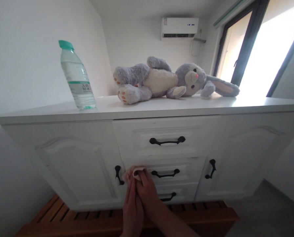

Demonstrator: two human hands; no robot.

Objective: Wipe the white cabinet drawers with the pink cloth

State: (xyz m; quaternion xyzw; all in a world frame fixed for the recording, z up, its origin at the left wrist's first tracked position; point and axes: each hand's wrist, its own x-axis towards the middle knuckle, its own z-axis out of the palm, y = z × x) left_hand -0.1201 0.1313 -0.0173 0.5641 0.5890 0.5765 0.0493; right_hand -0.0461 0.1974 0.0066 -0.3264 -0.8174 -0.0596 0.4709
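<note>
Left hand (132, 207): low in the middle of the view, fingers stretched up and lying together, pressed against the right hand; its fingertips reach the cloth.
Right hand (148, 194): just beside the left and touching it, fingers curled together over the cloth; grip clamped on the cloth.
Cloth (133, 173): small, pale pink, bunched at the fingertips, pressed to the left end of the middle drawer front, between the left door's handle and the drawer's handle.
Cabinet (78, 164): white, with two doors at the sides and three drawers stacked in the middle, all with black handles.
Middle drawer (186, 169): shut, its handle (165, 173) just right of the cloth.
Bottle (76, 77): clear plastic with a green cap, upright on the cabinet top, left side.
Toy rabbit (166, 79): grey and white plush, lying on its side on the top, well apart from the bottle.
Slatted wood (198, 214): brown, on the floor under the cabinet.
Air conditioner (179, 28): on the far wall, high up.
Window (255, 46): bright, at the right.
</note>
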